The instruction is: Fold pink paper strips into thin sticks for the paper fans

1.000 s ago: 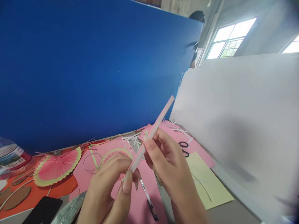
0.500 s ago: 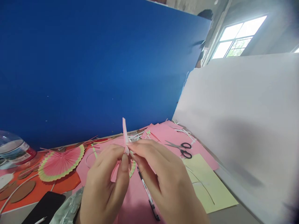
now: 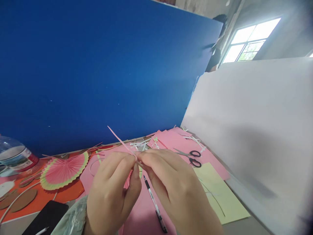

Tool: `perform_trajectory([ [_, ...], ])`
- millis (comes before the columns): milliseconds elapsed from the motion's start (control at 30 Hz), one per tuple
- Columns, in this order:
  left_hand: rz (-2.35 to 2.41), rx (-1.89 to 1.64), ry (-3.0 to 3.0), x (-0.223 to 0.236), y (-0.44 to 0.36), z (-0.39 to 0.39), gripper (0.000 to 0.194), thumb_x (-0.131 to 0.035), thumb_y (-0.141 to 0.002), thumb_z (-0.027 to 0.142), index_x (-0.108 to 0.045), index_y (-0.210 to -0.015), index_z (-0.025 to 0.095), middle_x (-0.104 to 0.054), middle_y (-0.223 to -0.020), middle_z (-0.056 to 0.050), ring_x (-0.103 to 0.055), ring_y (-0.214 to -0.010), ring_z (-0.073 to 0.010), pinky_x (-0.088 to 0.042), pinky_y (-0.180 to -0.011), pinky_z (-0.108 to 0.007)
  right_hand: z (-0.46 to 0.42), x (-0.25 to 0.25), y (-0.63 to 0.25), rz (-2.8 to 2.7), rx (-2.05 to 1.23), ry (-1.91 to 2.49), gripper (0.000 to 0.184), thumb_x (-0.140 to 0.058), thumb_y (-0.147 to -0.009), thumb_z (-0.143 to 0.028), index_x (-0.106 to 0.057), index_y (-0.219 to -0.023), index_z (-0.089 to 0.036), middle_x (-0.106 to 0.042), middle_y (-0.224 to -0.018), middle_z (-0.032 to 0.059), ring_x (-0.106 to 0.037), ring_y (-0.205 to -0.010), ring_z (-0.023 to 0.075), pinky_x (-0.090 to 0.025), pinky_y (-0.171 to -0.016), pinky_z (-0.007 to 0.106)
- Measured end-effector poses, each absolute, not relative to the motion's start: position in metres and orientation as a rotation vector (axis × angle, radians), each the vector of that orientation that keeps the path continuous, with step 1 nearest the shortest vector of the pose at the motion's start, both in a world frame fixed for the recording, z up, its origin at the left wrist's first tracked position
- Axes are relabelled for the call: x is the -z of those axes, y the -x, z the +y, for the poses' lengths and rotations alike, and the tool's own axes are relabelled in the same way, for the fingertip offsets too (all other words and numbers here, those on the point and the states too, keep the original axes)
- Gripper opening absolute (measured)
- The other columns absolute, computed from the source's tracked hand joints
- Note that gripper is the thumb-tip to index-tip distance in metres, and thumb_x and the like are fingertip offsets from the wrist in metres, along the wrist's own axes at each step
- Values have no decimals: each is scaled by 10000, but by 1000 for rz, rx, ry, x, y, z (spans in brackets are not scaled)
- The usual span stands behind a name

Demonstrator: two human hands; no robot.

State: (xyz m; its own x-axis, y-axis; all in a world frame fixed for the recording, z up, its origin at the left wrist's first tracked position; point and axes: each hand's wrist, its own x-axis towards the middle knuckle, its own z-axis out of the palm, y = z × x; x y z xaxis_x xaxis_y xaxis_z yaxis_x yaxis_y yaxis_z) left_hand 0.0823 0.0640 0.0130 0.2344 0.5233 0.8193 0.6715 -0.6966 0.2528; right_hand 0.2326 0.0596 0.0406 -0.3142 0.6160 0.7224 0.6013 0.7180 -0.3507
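A narrow pink paper strip [image 3: 120, 140] is pinched between my two hands, its free end sticking up and to the left. My left hand [image 3: 113, 189] is closed, thumb and forefinger on the strip's lower end. Against it, my right hand [image 3: 171, 179] is closed too, fingertips on the same end, which they mostly cover. Behind the fingers, part of a pink pleated paper piece [image 3: 127, 180] with a yellow-green edge shows. Below the hands a pen [image 3: 154, 202] lies on pink paper [image 3: 141, 209].
Scissors [image 3: 192, 157] lie at right, near a pale yellow sheet [image 3: 220, 195] with a thin dark strand. To the left are a pleated pink fan [image 3: 65, 169], a plastic bottle [image 3: 17, 155], cardboard discs [image 3: 24, 199] and a black phone [image 3: 45, 217]. A blue panel [image 3: 97, 65] stands behind.
The paper strip has swung from nearly upright to leaning left, and now shows its thin edge. Both hands keep their pinch, with the left turned slightly and shifted right.
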Motion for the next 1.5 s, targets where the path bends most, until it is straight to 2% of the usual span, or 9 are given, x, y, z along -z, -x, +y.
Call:
perform_trajectory([
  [600,-1183,1415,2340,-12,-81,65,179,-498,-843,9,-537,-948,149,-587,-850,-42,-544,-796,-172,-435,-723,-305,62,-42,-234,-2042,-111,891,174,-455,-944,-95,-621,-958,-145,-661,-858,5,-588,-815,131,-437,-760,268],
  [767,-1188,1460,2360,-13,-83,65,172,-498,-850,10,-530,-925,161,-580,-840,-30,-540,-791,-156,-431,-723,-284,58,-41,-235,-2004,-195,952,176,-472,-933,-89,-612,-998,-173,-668,-911,-9,-601,-866,128,-437,-787,262],
  [900,-1261,1616,2540,-19,-84,59,184,-448,-889,37,-495,-854,211,-547,-747,12,-532,-691,-123,-447,-629,-226,58,-41,-237,-1893,-259,1001,192,-465,-937,-112,-607,-1021,-210,-668,-935,-28,-614,-836,111,-452,-793,242],
  [1033,-1320,1842,2725,-25,-78,54,207,-416,-938,118,-515,-803,239,-524,-678,24,-518,-612,-114,-455,-543,-195,63,-43,-246,-1741,-247,1093,161,-483,-934,-137,-611,-953,-232,-662,-860,-33,-609,-756,111,-470,-709,222],
  [1200,-1176,2156,2959,-23,-59,56,320,-345,-977,154,-554,-749,235,-518,-596,-3,-544,-546,-136,-501,-517,-240,85,-42,-265,-1593,-166,1324,152,-483,-939,-240,-614,-867,-215,-671,-827,2,-628,-771,157,-461,-647,246],
  [1333,-1143,2277,2968,-21,-44,59,345,-370,-979,239,-564,-694,247,-498,-542,-19,-530,-542,-170,-521,-512,-299,113,-31,-283,-1527,-124,1496,176,-457,-932,-253,-616,-879,-200,-682,-856,26,-626,-782,179,-446,-656,272],
  [1500,-1240,2384,2773,-26,-38,66,344,-450,-940,357,-595,-644,263,-457,-504,-23,-476,-504,-173,-476,-465,-313,145,-9,-304,-1472,-56,1773,176,-477,-935,-251,-607,-856,-164,-639,-774,23,-583,-701,163,-436,-657,296],
])
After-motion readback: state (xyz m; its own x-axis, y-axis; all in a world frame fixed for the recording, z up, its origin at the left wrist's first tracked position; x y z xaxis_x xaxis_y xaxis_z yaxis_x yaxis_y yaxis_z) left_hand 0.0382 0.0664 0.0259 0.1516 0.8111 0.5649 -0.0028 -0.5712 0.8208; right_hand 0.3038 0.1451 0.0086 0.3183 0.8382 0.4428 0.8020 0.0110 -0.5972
